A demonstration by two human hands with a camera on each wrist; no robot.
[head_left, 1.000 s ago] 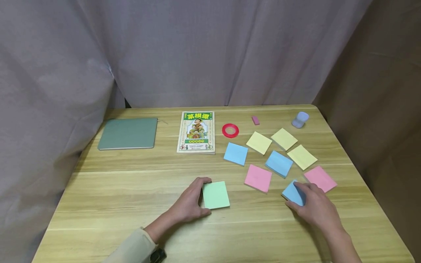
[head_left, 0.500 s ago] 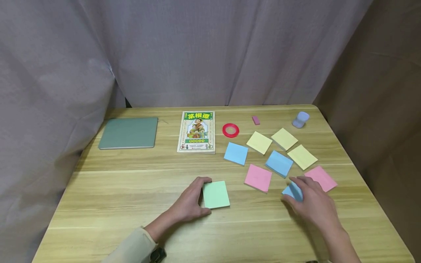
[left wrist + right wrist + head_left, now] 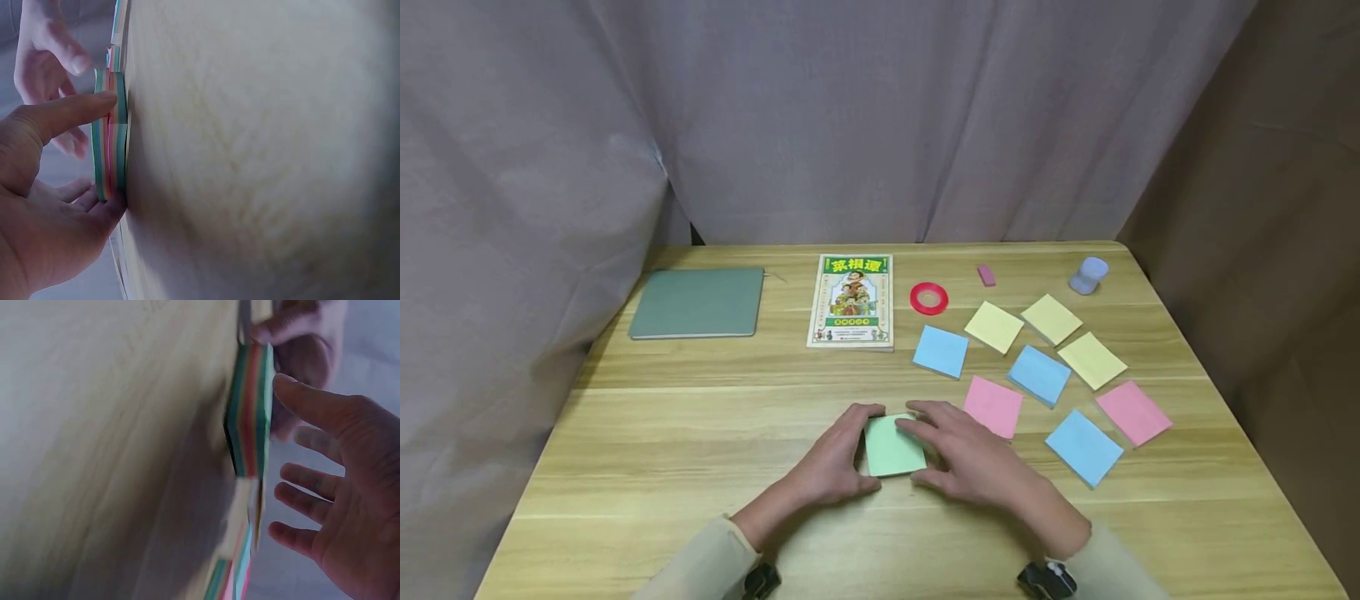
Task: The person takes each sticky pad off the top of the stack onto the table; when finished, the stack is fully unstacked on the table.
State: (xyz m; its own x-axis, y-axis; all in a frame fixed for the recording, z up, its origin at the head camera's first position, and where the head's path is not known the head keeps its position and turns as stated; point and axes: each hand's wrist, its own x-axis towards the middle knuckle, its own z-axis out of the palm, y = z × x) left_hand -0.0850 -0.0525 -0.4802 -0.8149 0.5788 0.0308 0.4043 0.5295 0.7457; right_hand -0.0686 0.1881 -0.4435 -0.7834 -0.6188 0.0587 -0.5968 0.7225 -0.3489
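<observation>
A stack of sticky notes (image 3: 892,448) with a light green top lies on the wooden table. Its sides show layered bands of green, orange and pink in the right wrist view. My left hand (image 3: 829,460) grips the stack's left side, thumb at the near edge and fingers at the far edge. From the right comes my right hand (image 3: 976,460), fingers spread over the stack's right edge; in the right wrist view the thumb (image 3: 306,400) stands just off it. To the right, a blue sticky note pad (image 3: 1084,448) lies flat; a pink pad (image 3: 992,406) is partly behind my right hand.
More pads lie to the right: blue (image 3: 1039,375), yellow (image 3: 1092,361) and pink (image 3: 1133,413). Further back are a red tape roll (image 3: 928,287), a pink eraser (image 3: 987,276), a translucent cup (image 3: 1087,276), an illustrated book (image 3: 852,302) and a green notebook (image 3: 696,303).
My right hand has let go of the blue pad on the right and moved left to the green-topped stack. The blue pad is left lying flat. My left hand has stayed in place.
</observation>
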